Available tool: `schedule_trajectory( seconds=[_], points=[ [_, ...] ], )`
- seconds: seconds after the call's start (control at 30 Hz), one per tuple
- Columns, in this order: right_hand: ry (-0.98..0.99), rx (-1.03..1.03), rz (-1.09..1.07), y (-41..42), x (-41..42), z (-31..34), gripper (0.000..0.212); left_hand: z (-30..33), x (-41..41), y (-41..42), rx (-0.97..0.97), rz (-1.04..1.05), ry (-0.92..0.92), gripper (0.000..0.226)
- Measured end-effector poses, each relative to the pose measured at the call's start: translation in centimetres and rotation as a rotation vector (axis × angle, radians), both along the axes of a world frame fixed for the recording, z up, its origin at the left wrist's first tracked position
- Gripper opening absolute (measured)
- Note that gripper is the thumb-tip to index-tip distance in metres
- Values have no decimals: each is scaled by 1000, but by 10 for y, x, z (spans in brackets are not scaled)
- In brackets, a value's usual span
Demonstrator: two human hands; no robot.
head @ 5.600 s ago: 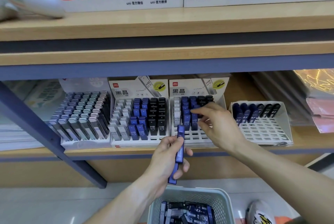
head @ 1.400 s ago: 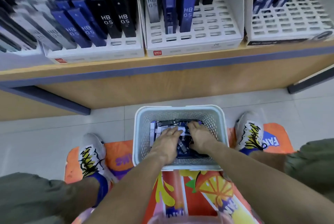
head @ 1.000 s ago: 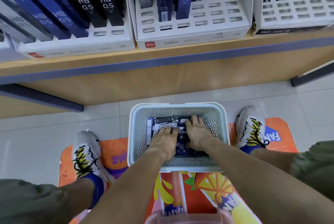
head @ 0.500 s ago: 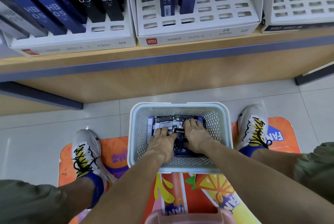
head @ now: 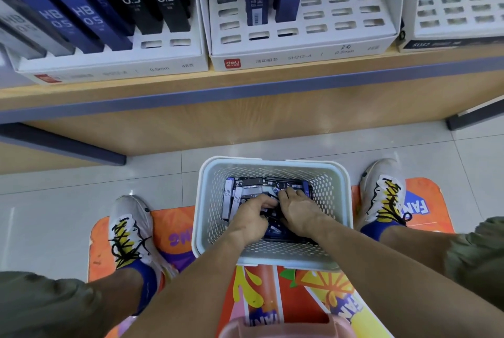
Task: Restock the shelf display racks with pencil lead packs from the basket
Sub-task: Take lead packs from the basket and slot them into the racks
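A pale perforated basket (head: 274,161) stands on the floor between my feet, holding several blue, grey and black pencil lead packs (head: 231,195). Both of my hands are down inside it. My left hand (head: 249,217) has its fingers curled around a dark pack in the pile. My right hand (head: 298,210) lies on the packs with its fingers spread over them. Above, on the wooden shelf, the white middle rack (head: 300,56) has a few packs and many free slots. The left rack (head: 122,64) is nearly full. The right rack (head: 450,43) shows mostly bare slots.
The shelf's front edge (head: 245,89) overhangs the tiled floor just beyond the basket. An orange printed mat (head: 300,288) lies under the basket and my shoes (head: 128,231). A pink rim (head: 281,331) shows at the bottom edge. A dark shelf strut (head: 62,144) runs at left.
I went from slotting blue packs into the middle rack to reaching both hands into the basket. Over the last second the hands shift among the packs, the left fingers curling in.
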State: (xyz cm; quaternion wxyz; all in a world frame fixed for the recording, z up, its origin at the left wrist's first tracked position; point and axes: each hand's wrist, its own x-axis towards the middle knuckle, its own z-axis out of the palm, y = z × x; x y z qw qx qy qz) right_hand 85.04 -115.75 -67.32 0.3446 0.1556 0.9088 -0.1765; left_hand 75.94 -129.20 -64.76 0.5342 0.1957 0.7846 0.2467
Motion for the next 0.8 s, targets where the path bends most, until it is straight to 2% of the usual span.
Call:
schedule_trajectory(
  seconds=[0.13, 0.23, 0.33, 0.5, 0.6, 0.7, 0.73, 0.8],
  points=[
    [9, -12, -46, -1, 3, 2, 47, -3, 0, 4, 51, 130, -133, 63],
    [26, -15, -115, 1, 6, 3, 48, 1, 3, 7, 80, 226, -45, 49],
    [78, -54, -196, 7, 6, 13, 42, 4, 6, 9, 85, 354, 27, 47],
    [204, -176, -308, 10, 0, 46, 29, 17, 10, 11, 23, 417, -117, 54],
    [287, -275, -398, 10, -4, 67, 28, 30, 14, 13, 69, 514, -205, 61],
    [327, -355, -504, 7, -7, 87, 26, 50, 20, 15, 128, 532, -264, 55],
    [327, -408, -567, 5, -8, 93, 23, 57, 22, 14, 155, 530, -283, 58],
    [319, -538, -706, 0, -10, 106, 24, 66, 25, 14, 193, 561, -371, 81]
  ],
)
